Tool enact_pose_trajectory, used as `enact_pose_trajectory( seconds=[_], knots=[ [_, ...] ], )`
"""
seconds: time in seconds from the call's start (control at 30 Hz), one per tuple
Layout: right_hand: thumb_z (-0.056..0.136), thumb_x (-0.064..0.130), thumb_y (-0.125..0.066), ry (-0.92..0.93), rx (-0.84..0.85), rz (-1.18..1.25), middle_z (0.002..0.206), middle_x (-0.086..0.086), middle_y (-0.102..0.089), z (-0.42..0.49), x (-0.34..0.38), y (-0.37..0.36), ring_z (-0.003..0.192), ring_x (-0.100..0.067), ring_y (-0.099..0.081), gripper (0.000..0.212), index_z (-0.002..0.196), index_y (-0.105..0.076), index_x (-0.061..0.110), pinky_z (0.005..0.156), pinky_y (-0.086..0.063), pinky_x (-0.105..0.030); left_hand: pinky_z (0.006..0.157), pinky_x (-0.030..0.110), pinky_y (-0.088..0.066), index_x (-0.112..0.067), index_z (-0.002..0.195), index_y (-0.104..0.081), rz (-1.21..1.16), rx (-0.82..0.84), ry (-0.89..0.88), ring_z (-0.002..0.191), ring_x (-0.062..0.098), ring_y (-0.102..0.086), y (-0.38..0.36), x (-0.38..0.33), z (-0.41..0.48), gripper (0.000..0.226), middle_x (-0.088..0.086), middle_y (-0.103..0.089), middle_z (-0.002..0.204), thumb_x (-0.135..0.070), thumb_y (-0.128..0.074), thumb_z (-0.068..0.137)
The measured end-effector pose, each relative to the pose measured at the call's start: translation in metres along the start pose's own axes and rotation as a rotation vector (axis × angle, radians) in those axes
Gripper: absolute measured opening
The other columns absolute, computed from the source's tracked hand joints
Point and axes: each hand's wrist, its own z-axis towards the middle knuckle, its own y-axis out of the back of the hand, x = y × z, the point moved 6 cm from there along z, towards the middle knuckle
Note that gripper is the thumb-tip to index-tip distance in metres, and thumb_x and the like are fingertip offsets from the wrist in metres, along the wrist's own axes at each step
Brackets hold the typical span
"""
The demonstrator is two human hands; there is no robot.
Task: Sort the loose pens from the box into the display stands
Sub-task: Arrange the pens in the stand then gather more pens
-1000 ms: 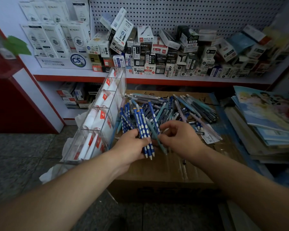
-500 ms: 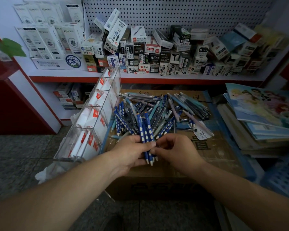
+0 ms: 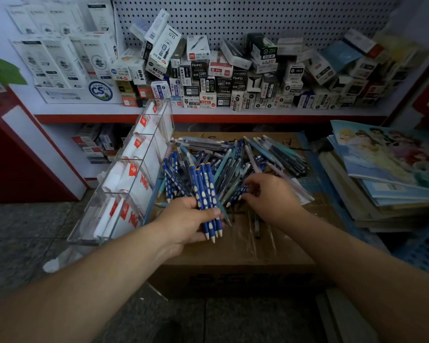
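Observation:
A heap of loose pens (image 3: 235, 159), blue, teal and grey, lies on top of a closed cardboard box (image 3: 233, 253). My left hand (image 3: 191, 219) grips a bundle of blue pens with pale dots (image 3: 204, 191), tips pointing toward me. My right hand (image 3: 270, 194) reaches into the heap with curled fingers touching a blue dotted pen; whether it holds one is unclear. A clear acrylic display stand (image 3: 134, 174) with several compartments leans at the box's left side, with white and red card inserts and no pens visible in it.
A shelf (image 3: 208, 112) behind holds many small pen boxes under a pegboard. A stack of notebooks (image 3: 386, 174) sits right of the box. A blue perforated basket (image 3: 426, 251) is at lower right. Grey stone floor lies to the left.
My right hand has left the bundle and moved right and forward into the heap. My left hand keeps the blue pens, now held a little more upright.

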Motion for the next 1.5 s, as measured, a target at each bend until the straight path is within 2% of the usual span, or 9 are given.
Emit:
enact_pose_trajectory(
  seconds=[0.13, 0.5, 0.6, 0.7, 0.87, 1.07, 1.17, 1.43, 1.5],
  knots=[
    [0.094, 0.03, -0.068, 0.081, 0.119, -0.218, 0.123, -0.002, -0.065, 0.009, 0.003, -0.01, 0.095, -0.019, -0.067, 0.034, 0.128, -0.064, 0.03, 0.08, -0.061, -0.04, 0.063, 0.031, -0.062, -0.005, 0.114, -0.067, -0.005, 0.012, 0.001, 0.086, 0.023, -0.077, 0.001, 0.001, -0.001, 0.022, 0.013, -0.078, 0.098, -0.004, -0.069, 0.092],
    [0.097, 0.038, -0.064, 0.05, 0.21, -0.194, 0.119, 0.001, -0.066, 0.005, -0.008, -0.006, 0.095, -0.015, -0.065, 0.032, 0.127, -0.066, 0.025, 0.081, -0.059, -0.033, 0.061, 0.029, -0.061, -0.005, 0.115, -0.066, -0.003, 0.056, -0.004, 0.086, 0.022, -0.077, 0.005, 0.002, 0.0, 0.024, 0.014, -0.078, 0.099, -0.003, -0.068, 0.092],
    [0.1, 0.04, -0.058, 0.01, 0.198, -0.134, 0.103, 0.004, -0.07, 0.004, -0.005, -0.005, 0.079, -0.011, -0.066, 0.025, 0.117, -0.07, 0.025, 0.071, -0.061, -0.036, 0.064, 0.03, -0.062, -0.006, 0.114, -0.066, 0.006, 0.067, -0.011, 0.086, 0.022, -0.077, 0.003, 0.001, -0.001, 0.022, 0.012, -0.078, 0.097, -0.003, -0.068, 0.092],
    [0.101, 0.037, -0.059, -0.064, 0.118, -0.059, 0.09, 0.011, -0.066, 0.001, -0.006, 0.001, 0.07, -0.006, -0.063, 0.014, 0.105, -0.069, 0.029, 0.053, -0.048, -0.021, 0.068, 0.032, -0.062, -0.007, 0.114, -0.067, 0.027, 0.075, -0.018, 0.088, 0.021, -0.077, 0.003, 0.001, -0.001, 0.022, 0.011, -0.079, 0.096, -0.005, -0.068, 0.092],
    [0.096, 0.032, -0.069, -0.228, 0.041, 0.261, 0.084, 0.002, -0.067, -0.008, -0.01, 0.008, 0.067, -0.012, -0.061, 0.011, 0.089, -0.068, 0.024, 0.047, -0.041, -0.018, 0.069, 0.033, -0.063, -0.007, 0.114, -0.067, 0.031, 0.071, -0.024, 0.089, 0.023, -0.077, 0.004, 0.001, 0.001, 0.022, 0.011, -0.079, 0.098, -0.004, -0.068, 0.092],
    [0.088, 0.018, -0.079, -0.403, 0.165, 0.63, 0.077, -0.007, -0.069, -0.028, -0.012, 0.007, 0.06, -0.015, -0.057, 0.016, 0.096, -0.067, 0.01, 0.054, -0.047, -0.028, 0.073, 0.035, -0.063, -0.006, 0.112, -0.067, 0.049, 0.078, -0.031, 0.089, 0.021, -0.077, -0.003, 0.001, 0.003, 0.02, 0.01, -0.079, 0.095, -0.005, -0.069, 0.092],
    [0.086, 0.009, -0.078, -0.425, 0.254, 0.748, 0.092, -0.012, -0.073, -0.038, -0.01, 0.005, 0.067, -0.015, -0.063, 0.024, 0.106, -0.065, 0.014, 0.063, -0.053, -0.029, 0.072, 0.035, -0.063, -0.005, 0.113, -0.067, 0.055, 0.075, -0.038, 0.088, 0.022, -0.077, -0.004, 0.001, 0.003, 0.021, 0.01, -0.079, 0.095, -0.005, -0.069, 0.092],
    [0.097, 0.014, -0.067, -0.362, 0.287, 0.696, 0.094, -0.019, -0.072, -0.059, -0.018, 0.02, 0.067, -0.015, -0.067, 0.007, 0.098, -0.064, 0.008, 0.065, -0.055, -0.031, 0.078, 0.04, -0.063, -0.007, 0.11, -0.067, 0.063, 0.123, -0.074, 0.088, 0.022, -0.077, -0.029, -0.01, -0.006, 0.018, 0.01, -0.079, 0.094, -0.007, -0.07, 0.092],
    [0.098, 0.023, -0.066, -0.361, 0.24, 0.637, 0.092, -0.015, -0.073, -0.066, -0.02, 0.031, 0.07, -0.017, -0.069, 0.018, 0.101, -0.065, 0.005, 0.069, -0.058, -0.032, 0.076, 0.037, -0.063, -0.009, 0.109, -0.067, 0.076, 0.158, -0.092, 0.087, 0.02, -0.077, -0.043, -0.014, -0.01, 0.016, 0.009, -0.079, 0.094, -0.008, -0.069, 0.093]
  ],
)
